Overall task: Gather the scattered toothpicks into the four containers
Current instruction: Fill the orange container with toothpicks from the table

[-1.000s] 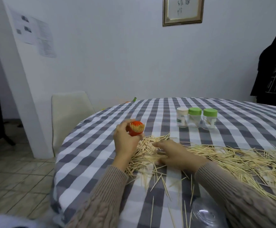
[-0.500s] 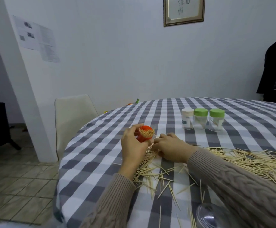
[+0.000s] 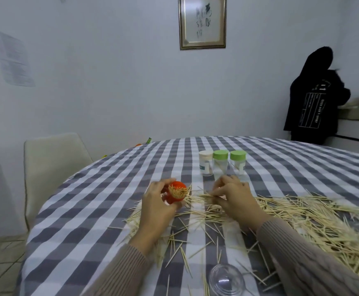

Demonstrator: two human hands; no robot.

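Observation:
My left hand [image 3: 156, 207] grips an orange container [image 3: 175, 194], tilted so its mouth, packed with toothpicks, faces right. Just right of it my right hand [image 3: 235, 198] pinches a small bundle of toothpicks [image 3: 209, 196] above the table. A wide spread of loose toothpicks [image 3: 302, 221] covers the checked tablecloth [image 3: 101, 210] under and to the right of both hands. Three more containers stand in a row behind: a white-capped one [image 3: 206, 162] and two green-capped ones [image 3: 220, 164] [image 3: 238, 162].
A clear plastic lid [image 3: 226, 279] lies near the table's front edge. A white chair [image 3: 52, 165] stands at the left of the round table. A person in a black hooded top [image 3: 315, 103] stands at the back right by a counter.
My right hand has lifted off the pile with a pinch of toothpicks and drawn slightly right of the orange container. The camera view has tilted upward.

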